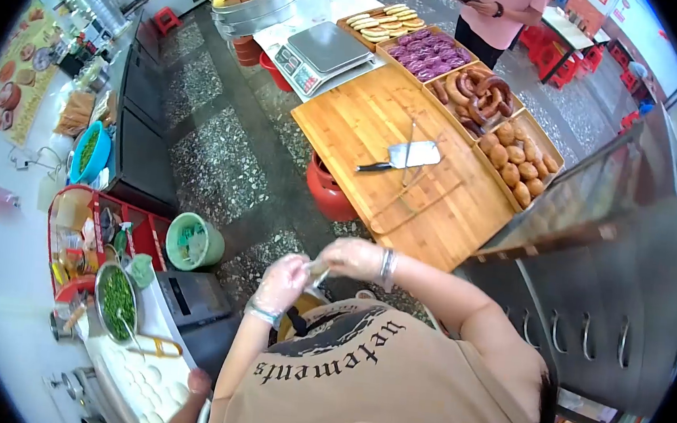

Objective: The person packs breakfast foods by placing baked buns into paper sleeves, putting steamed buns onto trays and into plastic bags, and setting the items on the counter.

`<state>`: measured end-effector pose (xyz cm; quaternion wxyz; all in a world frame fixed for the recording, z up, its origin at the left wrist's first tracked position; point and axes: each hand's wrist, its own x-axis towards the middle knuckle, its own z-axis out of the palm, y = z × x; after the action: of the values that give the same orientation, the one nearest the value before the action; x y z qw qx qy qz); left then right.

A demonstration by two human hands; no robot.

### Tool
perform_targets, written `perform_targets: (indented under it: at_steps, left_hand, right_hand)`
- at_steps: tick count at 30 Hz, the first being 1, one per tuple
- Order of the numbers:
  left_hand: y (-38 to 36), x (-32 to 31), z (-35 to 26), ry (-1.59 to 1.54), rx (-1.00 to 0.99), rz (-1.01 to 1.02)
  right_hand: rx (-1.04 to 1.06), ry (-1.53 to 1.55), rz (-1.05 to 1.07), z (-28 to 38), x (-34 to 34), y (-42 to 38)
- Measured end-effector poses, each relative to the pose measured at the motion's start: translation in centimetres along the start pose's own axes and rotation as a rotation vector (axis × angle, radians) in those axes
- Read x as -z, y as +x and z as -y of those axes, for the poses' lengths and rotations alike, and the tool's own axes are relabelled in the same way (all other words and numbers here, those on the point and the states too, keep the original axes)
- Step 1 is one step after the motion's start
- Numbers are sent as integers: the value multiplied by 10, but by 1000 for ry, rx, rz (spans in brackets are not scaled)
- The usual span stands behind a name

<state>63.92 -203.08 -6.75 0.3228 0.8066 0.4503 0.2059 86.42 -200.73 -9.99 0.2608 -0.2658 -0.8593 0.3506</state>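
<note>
In front of my chest, my left hand (pixel 284 279) and my right hand (pixel 353 258) meet, both in thin clear gloves with fingers closed. Between the fingertips is a small pale piece (pixel 318 269), too small to name; it could be dough or loose glove plastic. Nearest beyond them is a wooden board (pixel 344 136) bearing a cleaver (pixel 402 157) with a black handle and a pair of tongs (pixel 414 211). A bowl of chopped greens (pixel 117 301) with a spoon stands to my left, beside pale dough pieces (pixel 151 392) on a white counter.
Trays of fried dough balls (pixel 517 163), sausages (pixel 475 95), purple food (pixel 430 53) and flat cakes (pixel 385 23) line the board's far side. A scale (pixel 319 55) stands behind. Green bin (pixel 195 242) and red gas cylinder (pixel 328 188) are on the floor. Another person's hand (pixel 195 395) shows lower left.
</note>
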Motion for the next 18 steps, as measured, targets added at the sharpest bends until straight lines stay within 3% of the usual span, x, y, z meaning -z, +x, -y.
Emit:
perform_targets:
  at_steps: [2,5,7,8,9,11,12,13,15,17,18]
  left_hand:
    - [48,34,31,-467,293,13]
    - [111,78,107,-470,173,-55]
    - [149,105,165,-535,246,-10]
    - [170,125,193,-501,283,41]
    - [191,138,228,-405,284,103]
    - [240,171,264,-340,214,179]
    - [267,186,275,-314,174,214]
    - [294,195,287,-424,167,233]
    - [355,219,300,-364,71,290]
    - [412,233,324,-282,-53,355]
    - [441,243,330,-283,-59,357]
  right_hand:
    - [-260,25,74,-44,30,53]
    - [-596,-88,-24,-101,82,111]
    - [-684,-271,-248,-154,114,121]
    - [-867,-238,-308,-162,139,135]
    - [-765,-337,-532,-179,153,138]
    - [-861,-781,-567,-218,173,157]
    - [-784,-990,-626,-238,178,165]
    - [-900,-1159,-618,-267,176,169]
    - [-1038,-1193,-566,-315,170,172]
    - [-1420,-1048,-371,-362,156,178]
    - [-1494,-950,-338,-382,148,179]
